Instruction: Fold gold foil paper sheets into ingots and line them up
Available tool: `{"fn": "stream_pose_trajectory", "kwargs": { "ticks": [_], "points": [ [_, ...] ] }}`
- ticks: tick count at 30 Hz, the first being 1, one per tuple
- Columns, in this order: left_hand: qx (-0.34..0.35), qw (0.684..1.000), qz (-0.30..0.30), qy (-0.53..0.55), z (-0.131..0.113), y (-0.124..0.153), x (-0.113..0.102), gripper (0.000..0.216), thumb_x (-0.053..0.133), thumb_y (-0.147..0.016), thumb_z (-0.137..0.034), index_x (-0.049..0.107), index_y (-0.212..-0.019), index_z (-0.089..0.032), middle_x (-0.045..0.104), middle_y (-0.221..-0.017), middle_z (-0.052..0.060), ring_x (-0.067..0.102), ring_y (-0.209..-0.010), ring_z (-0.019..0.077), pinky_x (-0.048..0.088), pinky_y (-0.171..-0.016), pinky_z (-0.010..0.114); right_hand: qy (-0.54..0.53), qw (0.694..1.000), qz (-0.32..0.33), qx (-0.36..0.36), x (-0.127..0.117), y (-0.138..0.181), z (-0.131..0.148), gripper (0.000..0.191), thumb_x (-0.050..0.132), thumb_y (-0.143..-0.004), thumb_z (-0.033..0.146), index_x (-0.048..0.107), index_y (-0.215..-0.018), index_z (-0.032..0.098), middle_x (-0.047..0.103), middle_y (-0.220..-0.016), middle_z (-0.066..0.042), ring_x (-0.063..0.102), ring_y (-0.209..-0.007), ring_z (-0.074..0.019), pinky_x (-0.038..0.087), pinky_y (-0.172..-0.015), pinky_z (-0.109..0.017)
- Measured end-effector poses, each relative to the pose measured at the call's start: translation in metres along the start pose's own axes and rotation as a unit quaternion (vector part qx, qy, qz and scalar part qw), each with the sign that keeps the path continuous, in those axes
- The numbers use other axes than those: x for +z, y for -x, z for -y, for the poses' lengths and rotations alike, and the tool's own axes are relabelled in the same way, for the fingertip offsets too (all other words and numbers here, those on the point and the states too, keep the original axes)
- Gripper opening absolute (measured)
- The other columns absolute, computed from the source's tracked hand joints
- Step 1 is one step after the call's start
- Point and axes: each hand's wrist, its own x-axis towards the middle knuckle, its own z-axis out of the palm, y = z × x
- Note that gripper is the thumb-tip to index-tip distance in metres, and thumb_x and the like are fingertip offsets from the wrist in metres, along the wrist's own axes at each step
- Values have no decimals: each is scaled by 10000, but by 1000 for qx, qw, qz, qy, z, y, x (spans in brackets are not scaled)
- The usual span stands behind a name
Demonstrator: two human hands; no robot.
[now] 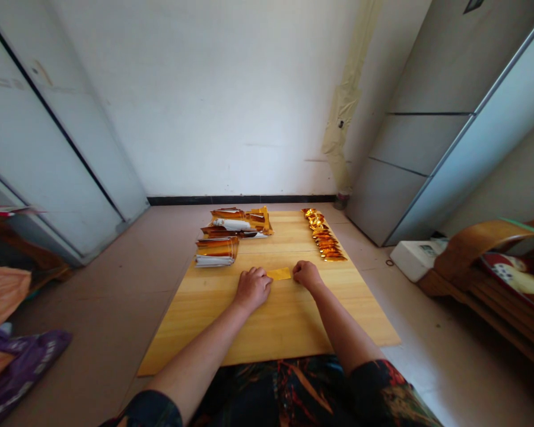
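A small flat yellow-gold rectangular sheet [279, 274] lies on the wooden board [267, 332] between my hands. At its left end is my left hand [253, 287], fingers curled and pressed together on the edge of the sheet. My right hand [306, 274] is closed just past the right end, a narrow gap from the sheet; whatever its fingertips pinch, if anything, is too small to make out. Beyond my left hand sits a stack of gold and white sheets [216, 251]. A row of folded shiny gold foil pieces [327, 242] runs along the board's right side.
Farther back on the board is another pile of gold and white sheets [240, 223]. A grey refrigerator [409, 142] and a white box [413, 260] stand to the right, near a wooden bench [476, 279]. A purple bag [31, 367] lies at left.
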Motion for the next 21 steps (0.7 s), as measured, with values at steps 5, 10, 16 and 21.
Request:
{"fn": "stream_pose_trajectory", "kwargs": {
  "ticks": [5,10,16,21],
  "points": [
    [-52,998,10,16,-4,-9,-2,202,520,-829,-260,722,-813,-258,634,-930,48,532,-959,204,386,-764,332,-75,993,-63,-61,7,-2,6,181,547,-617,46,641,-699,176,669,-732,0,613,-712,-128,434,-619,-182],
    [-126,992,16,15,-6,-20,1,175,550,-797,-297,716,-785,-243,639,-948,43,537,-972,210,394,-773,340,-184,980,36,-69,27,0,27,202,522,-652,62,638,-773,175,614,-603,45,573,-518,-91,425,-508,-168],
    [-208,977,0,47,-3,-27,12,138,613,-734,-366,715,-760,-277,626,-1094,28,501,-1049,239,368,-863,398,-183,979,80,-31,35,-4,28,200,525,-611,35,616,-723,174,580,-519,59,510,-442,-82,392,-471,-167],
    [-235,969,1,79,-1,-32,16,111,643,-698,-366,709,-734,-284,554,-1280,18,439,-1174,270,301,-950,452,-204,975,84,-27,35,-6,26,171,522,-610,42,592,-697,171,568,-496,60,503,-421,-81,385,-457,-163]
  ]
}}
